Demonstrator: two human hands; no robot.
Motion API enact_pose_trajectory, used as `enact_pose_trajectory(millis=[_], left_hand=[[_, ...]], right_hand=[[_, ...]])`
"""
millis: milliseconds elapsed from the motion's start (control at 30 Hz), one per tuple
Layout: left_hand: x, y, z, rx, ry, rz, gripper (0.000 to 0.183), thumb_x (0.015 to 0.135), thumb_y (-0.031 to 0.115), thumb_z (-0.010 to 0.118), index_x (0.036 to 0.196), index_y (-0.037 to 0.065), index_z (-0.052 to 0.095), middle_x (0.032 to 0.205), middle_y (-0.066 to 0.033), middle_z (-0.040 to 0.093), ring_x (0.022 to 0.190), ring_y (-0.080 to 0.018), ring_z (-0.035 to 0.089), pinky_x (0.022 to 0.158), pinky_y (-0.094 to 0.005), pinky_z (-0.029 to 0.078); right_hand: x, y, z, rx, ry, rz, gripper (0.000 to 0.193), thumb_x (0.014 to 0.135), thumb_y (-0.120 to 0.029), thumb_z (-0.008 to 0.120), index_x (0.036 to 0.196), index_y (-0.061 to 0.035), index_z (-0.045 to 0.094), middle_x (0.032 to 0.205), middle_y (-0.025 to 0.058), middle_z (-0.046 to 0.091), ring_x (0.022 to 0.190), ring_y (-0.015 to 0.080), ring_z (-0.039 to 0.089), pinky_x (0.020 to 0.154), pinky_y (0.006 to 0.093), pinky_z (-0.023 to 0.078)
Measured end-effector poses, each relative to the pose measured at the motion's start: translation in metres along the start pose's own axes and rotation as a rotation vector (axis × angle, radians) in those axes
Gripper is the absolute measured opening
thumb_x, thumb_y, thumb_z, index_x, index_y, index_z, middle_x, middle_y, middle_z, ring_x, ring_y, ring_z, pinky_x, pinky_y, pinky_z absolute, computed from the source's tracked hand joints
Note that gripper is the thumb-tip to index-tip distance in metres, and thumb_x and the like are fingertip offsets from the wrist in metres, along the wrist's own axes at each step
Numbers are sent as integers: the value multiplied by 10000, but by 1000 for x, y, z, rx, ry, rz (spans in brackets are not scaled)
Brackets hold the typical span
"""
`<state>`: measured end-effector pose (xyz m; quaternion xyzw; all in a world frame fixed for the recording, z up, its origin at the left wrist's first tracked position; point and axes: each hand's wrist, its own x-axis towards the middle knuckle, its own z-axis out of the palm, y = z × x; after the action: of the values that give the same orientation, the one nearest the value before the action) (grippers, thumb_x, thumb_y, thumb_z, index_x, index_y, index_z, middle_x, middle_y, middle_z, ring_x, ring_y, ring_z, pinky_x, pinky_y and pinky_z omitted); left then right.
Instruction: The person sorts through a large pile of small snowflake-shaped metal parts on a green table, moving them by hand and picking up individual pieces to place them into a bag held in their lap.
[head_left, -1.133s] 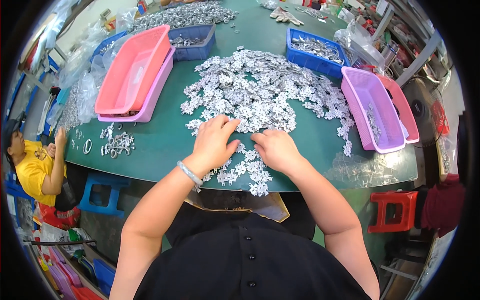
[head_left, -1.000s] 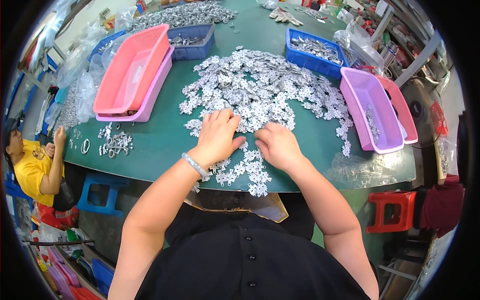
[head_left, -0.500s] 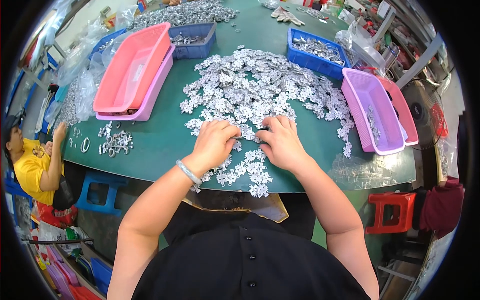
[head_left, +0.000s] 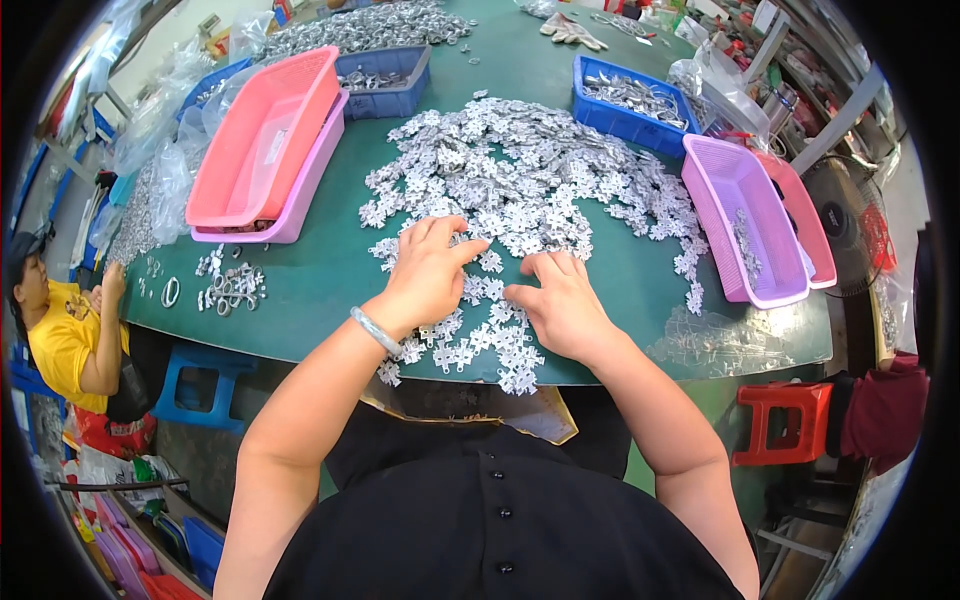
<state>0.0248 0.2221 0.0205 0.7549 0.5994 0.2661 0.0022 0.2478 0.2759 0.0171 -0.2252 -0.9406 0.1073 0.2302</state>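
A wide heap of small flat silver metal pieces with notched outlines (head_left: 500, 170) covers the middle of the green table (head_left: 320, 270). My left hand (head_left: 428, 272), with a pale bangle (head_left: 376, 332) on its wrist, rests at the heap's near left edge, thumb and fingers spread. Opposite it, my right hand (head_left: 562, 305) hovers low over the near edge, fingers bent and thumb apart. No piece shows in either hand. Between the hands lie loose pieces, and a smaller cluster of them (head_left: 505, 345) spreads toward the table's front edge.
Stacked pink and purple baskets (head_left: 262, 140) stand left, a purple basket (head_left: 745, 225) right. Blue bins (head_left: 632, 100) of metal parts sit farther back. Rings and small parts (head_left: 235, 287) lie left. A person in yellow (head_left: 75, 335) is at far left; a red stool (head_left: 782, 425) stands right.
My left hand has shifted up slightly and its fingers have spread. My right hand has drawn down and back a little, widening the gap between the hands.
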Motion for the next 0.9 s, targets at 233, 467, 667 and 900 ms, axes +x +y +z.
enact_pose_trajectory(millis=[233,467,667,900], left_hand=[[0,-4,5,3,-54,72,387,717,-73,575,1000,144,725,1239,-110,557,1202,-338,462,1036,-475,320],[-14,-3,-4,-24,-65,69,315,716,-58,589,925,139,718,1209,-81,581,1184,-327,472,1045,-480,310],[-26,0,-12,-77,-112,70,246,674,-60,591,781,125,713,1113,-20,636,1147,-290,496,1009,-499,299],[-24,4,-9,-92,-110,93,228,724,-39,600,845,111,721,942,6,647,1018,-213,561,968,-437,322]], right_hand=[[-11,4,-1,77,-83,44,253,787,-47,626,1016,-101,719,1039,101,571,1007,285,538,904,389,411],[-6,14,-1,-39,137,172,261,811,-59,635,1067,-64,681,1131,132,572,1091,318,520,926,421,410],[-11,14,5,-90,32,82,215,793,-33,658,1006,-37,690,1230,172,558,1196,362,485,985,453,414],[0,13,0,-106,88,129,363,831,-83,652,1183,-2,616,1294,192,538,1258,356,466,1078,463,351]])
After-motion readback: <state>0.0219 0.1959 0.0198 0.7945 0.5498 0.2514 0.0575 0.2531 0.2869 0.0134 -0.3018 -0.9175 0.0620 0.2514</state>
